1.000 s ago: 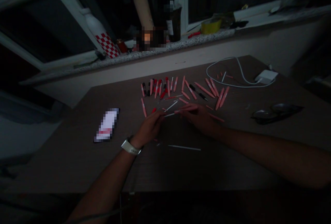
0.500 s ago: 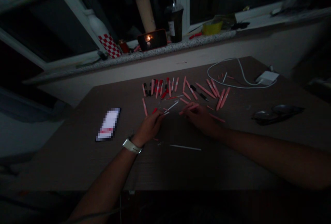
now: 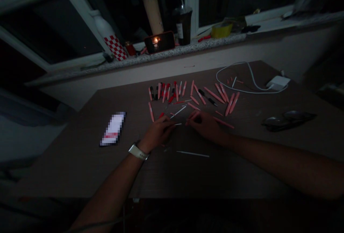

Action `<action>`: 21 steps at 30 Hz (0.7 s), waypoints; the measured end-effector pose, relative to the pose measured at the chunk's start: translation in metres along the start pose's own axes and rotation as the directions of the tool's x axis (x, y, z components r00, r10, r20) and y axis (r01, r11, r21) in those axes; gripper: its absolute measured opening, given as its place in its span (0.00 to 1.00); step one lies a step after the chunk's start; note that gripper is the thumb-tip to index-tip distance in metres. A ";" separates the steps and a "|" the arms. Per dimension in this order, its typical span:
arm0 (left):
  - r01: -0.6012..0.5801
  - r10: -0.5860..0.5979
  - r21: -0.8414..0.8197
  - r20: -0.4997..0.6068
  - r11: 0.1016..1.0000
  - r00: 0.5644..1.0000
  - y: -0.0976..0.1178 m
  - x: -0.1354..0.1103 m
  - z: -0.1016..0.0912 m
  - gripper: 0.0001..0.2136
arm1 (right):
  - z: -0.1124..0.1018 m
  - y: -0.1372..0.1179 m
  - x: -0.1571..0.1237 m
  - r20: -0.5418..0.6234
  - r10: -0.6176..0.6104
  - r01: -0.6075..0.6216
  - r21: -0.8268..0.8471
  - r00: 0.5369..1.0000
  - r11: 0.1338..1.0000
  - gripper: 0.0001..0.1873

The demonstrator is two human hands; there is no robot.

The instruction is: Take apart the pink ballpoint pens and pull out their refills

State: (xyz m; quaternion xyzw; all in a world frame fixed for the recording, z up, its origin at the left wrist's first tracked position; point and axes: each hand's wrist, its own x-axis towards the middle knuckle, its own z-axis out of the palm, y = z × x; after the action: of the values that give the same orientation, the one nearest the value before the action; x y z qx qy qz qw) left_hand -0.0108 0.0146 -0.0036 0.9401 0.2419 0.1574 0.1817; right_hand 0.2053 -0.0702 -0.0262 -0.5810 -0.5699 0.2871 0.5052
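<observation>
My left hand (image 3: 156, 133), with a watch (image 3: 138, 152) on its wrist, is closed on a thin white pen refill (image 3: 177, 124) whose end points right. Across a small gap, the fingers of my right hand (image 3: 206, 127) pinch a pink pen barrel (image 3: 188, 121), mostly hidden by the fingers. Just beyond my left hand lies another white refill (image 3: 178, 111), with a red piece (image 3: 161, 115) by the fingertips. A pink barrel (image 3: 223, 122) rests beside my right hand. Nearer to me on the table is a long pale refill (image 3: 193, 153).
Several pink, red and black pens (image 3: 163, 92) lie across the back of the table (image 3: 80, 161). A phone (image 3: 113, 129) is at left; glasses (image 3: 288, 120) and a white charger (image 3: 278, 82) with cable are at right. Bottles, a cup (image 3: 184, 27) and another phone (image 3: 159, 43) stand on the windowsill.
The white refill in my left hand has swung level and now points at my right hand. My right hand has lowered slightly and turned the pink barrel, which shows less.
</observation>
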 end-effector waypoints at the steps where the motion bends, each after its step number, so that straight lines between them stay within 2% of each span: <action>1: -0.003 0.003 0.003 0.000 1.000 1.000 0.000 0.000 0.000 0.12 | 0.000 0.000 0.000 -0.001 -0.002 0.002 0.000 1.000 1.000 0.07; 8: -0.045 0.046 0.017 -0.064 0.999 0.997 -0.001 -0.001 -0.001 0.15 | 0.000 -0.001 -0.001 0.003 -0.026 0.026 0.027 1.000 0.999 0.08; 13: -0.055 0.056 0.027 -0.039 0.998 0.998 -0.005 0.000 0.000 0.16 | 0.000 -0.001 -0.001 0.004 -0.024 0.024 -0.014 1.000 1.000 0.08; 16: -0.045 0.046 0.021 -0.037 0.999 0.998 -0.008 -0.001 0.001 0.14 | 0.000 -0.002 -0.001 0.003 -0.043 0.043 -0.015 0.999 0.999 0.08; 21: -0.039 0.037 -0.008 -0.127 0.999 0.991 -0.007 -0.001 0.000 0.08 | 0.000 -0.005 -0.003 0.032 -0.085 0.085 -0.004 0.996 0.996 0.14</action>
State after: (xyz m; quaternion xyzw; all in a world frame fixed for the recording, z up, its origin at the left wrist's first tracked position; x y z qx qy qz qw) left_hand -0.0144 0.0202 -0.0068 0.9316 0.2342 0.2216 0.1680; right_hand 0.2028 -0.0734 -0.0224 -0.5529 -0.6030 0.2730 0.5062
